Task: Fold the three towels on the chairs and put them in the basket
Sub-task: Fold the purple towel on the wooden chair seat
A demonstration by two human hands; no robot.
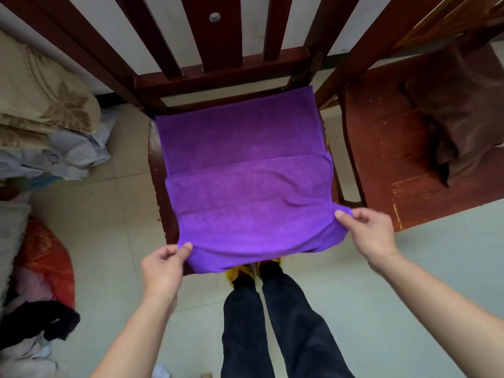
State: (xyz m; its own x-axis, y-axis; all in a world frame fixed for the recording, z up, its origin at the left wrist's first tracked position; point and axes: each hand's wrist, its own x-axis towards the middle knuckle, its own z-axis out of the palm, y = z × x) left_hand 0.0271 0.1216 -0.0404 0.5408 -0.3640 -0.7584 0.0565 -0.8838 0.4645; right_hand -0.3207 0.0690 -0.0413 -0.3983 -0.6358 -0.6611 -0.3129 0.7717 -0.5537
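Note:
A purple towel (245, 165) lies spread over the seat of a dark wooden chair (218, 77) in the middle of the view. Its near part is lifted and doubled back over the seat. My left hand (163, 266) pinches the towel's near left corner between thumb and fingers. My right hand (368, 233) pinches the near right corner a little higher. A brown towel (461, 110) lies crumpled on a second wooden chair (387, 148) to the right. No basket is in view.
Folded beige bedding (41, 91) and pale cloth are piled on the floor at the left. A red bundle (46, 257) and black clothing (41, 320) lie lower left. My legs (272, 323) stand on a pale tiled floor before the chair.

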